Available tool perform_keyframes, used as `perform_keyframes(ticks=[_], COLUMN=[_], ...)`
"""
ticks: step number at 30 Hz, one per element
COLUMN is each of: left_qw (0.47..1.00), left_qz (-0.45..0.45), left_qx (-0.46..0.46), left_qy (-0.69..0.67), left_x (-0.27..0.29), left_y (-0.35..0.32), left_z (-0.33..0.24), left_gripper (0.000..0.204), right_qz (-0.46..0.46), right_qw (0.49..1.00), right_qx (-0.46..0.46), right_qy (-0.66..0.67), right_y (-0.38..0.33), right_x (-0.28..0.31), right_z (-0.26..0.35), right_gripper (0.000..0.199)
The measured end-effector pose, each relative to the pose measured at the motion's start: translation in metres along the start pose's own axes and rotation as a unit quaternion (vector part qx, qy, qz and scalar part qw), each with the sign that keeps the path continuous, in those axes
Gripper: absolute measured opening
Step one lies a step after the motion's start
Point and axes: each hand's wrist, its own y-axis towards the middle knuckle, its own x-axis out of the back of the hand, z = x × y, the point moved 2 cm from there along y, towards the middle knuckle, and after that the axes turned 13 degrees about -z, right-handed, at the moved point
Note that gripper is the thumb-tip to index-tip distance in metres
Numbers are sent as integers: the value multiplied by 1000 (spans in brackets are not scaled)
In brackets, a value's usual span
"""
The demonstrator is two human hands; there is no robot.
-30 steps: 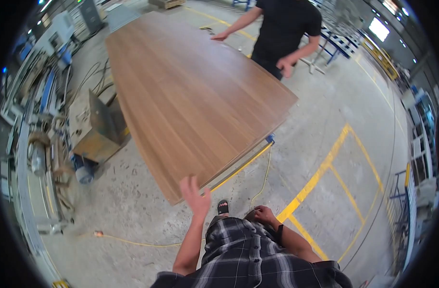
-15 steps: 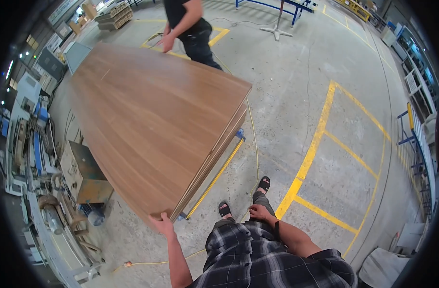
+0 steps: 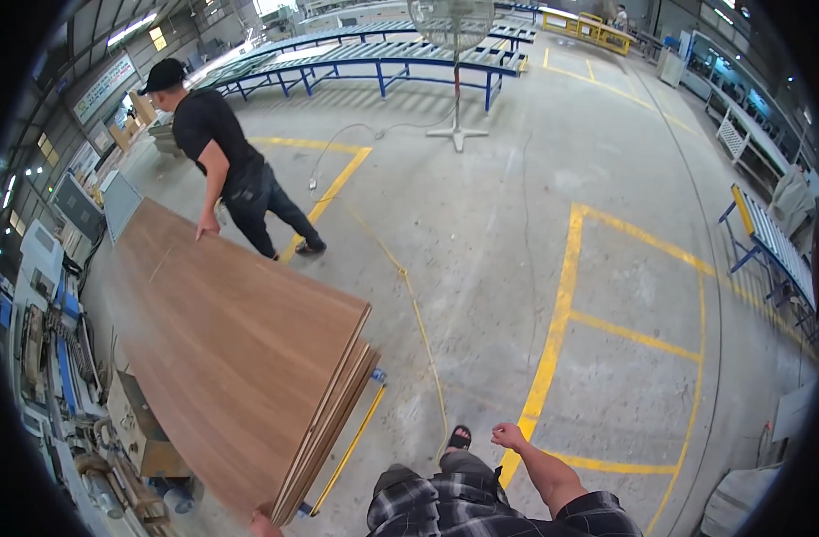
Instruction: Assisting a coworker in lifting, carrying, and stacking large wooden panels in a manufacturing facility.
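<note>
1. Several large wood-veneer panels lie stacked flat, edges slightly offset at the near corner; the stack is the landmark for all that follows. It rests on a low cart with a yellow rail showing under its near-right edge.
2. Left hand: at the stack's nearest corner, touching the lower edge at the frame's bottom. Mostly cut off; cannot tell whether the fingers are curled on the edge or flat.
3. Right hand: well right of the stack, over the concrete floor, loosely curled, holding nothing.
4. Co-worker stands at the stack's far end, one hand pressed on the top panel.
5. Handling judgement: panels look stiff, heavy, long; smooth faces probably slide on each other. Corners and thin edges chip easily. Best grip: along the edges near the corners, one person per end.
6. Yellow cable trails across the floor right of the stack.
</note>
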Motion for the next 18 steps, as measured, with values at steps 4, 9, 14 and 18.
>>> perform_keyframes(ticks=[4, 9, 14, 18], left_qw=[998, 992, 987, 983], left_qz=[-16, -17, -14, -9], left_qx=[-25, -41, -46, -37], left_qy=[63, 119, 153, 179], left_x=[-13, -27, -37, -47], left_y=[-22, -39, -36, -28], left_z=[-37, -84, -113, -126], left_gripper=[34, 33, 32, 32], right_qz=[-59, -58, -5, 22], right_qw=[995, 994, 989, 967], right_qx=[-64, -38, -27, -46], right_qy=[40, 85, 144, 249], right_y=[36, 57, 83, 113], right_x=[54, 64, 39, 33], right_z=[-20, 0, 79, 174], right_gripper=[34, 31, 25, 25])
